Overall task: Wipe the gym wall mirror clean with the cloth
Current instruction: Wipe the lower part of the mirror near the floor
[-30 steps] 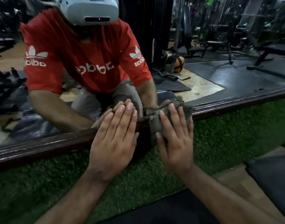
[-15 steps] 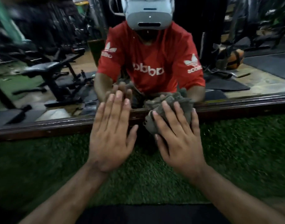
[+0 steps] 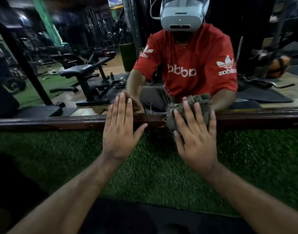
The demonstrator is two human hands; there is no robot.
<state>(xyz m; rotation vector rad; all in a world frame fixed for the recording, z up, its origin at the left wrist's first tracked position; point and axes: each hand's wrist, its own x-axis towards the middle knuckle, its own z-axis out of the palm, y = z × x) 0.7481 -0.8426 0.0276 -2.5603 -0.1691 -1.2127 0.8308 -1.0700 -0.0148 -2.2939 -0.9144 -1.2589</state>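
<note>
Mirror point(image 3: 77, 56) w/ cloth point(image 3: 187, 108) at bottom frame point(image 3: 60, 122).
R hand point(image 3: 195, 137) fingers spread, pressing cloth; L hand point(image 3: 119, 130) flat beside it.

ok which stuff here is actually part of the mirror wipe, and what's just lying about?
In the job: mirror, cloth, right hand pressing the cloth at the lower frame, left hand flat beside it.
Lying about: turf; in the reflection, a bench and an orange ball.
</note>
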